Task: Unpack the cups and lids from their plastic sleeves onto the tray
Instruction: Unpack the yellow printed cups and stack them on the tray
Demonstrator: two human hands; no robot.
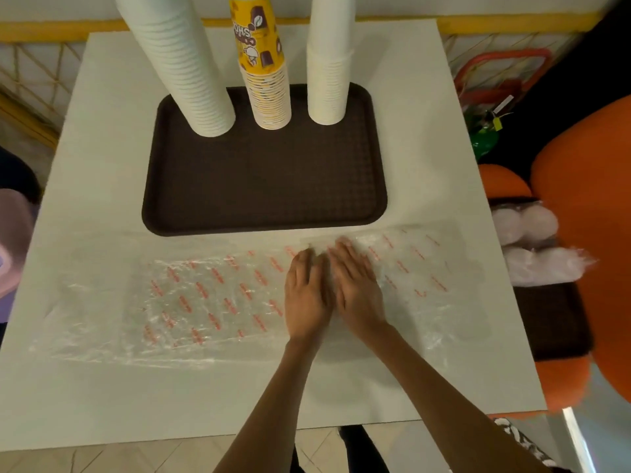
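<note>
Nearest the camera, the left hand (307, 295) and right hand (355, 285) lie side by side, palms down. The fingers are straight and together and press flat on an empty plastic sleeve (205, 295). Neither hand pinches or holds anything. The sleeve is clear with red print. It is spread flat across the white worktop (102, 397), just in front of the tray.

Beyond the sleeve, the dark brown tray (266, 186) carries three upright cup stacks along its far edge:
- a wide white stack (191, 80) at left;
- a yellow printed stack (266, 87) in the middle;
- a narrower white stack (329, 73) at right.

None of the stacks shows a wrapper. The near part of the tray is bare.

Status: the cup portion appears complete. The lids (532, 247) are off the worktop to the right, wrapped in plastic, on a second dark tray (553, 322) on an orange seat (587, 199). Remaining work, as judged: set the flattened sleeve aside, then unwrap the lids and transfer them to the tray.
</note>
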